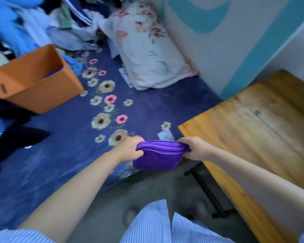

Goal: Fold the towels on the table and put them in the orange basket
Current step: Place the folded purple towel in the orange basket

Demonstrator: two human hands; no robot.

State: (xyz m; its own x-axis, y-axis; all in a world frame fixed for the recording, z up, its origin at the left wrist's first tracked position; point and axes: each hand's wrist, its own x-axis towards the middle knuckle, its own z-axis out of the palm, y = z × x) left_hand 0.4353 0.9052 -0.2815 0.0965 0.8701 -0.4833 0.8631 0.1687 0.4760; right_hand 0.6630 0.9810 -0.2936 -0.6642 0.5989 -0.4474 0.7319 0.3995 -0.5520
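A folded purple towel (159, 156) hangs in the air between my hands, over the edge of a bed. My left hand (130, 149) grips its left end and my right hand (194, 148) grips its right end. The orange basket (40, 95) stands on the bed at the far left, tilted, and a bit of purple cloth shows inside it. The wooden table (256, 123) is at the right, and its visible top is bare.
The bed has a dark blue flowered cover (77, 137). A white flowered pillow (147, 55) leans at the back by the wall. A heap of clothes (42, 23) fills the far left. Dark garments (16, 139) lie at the left edge. Grey floor is below me.
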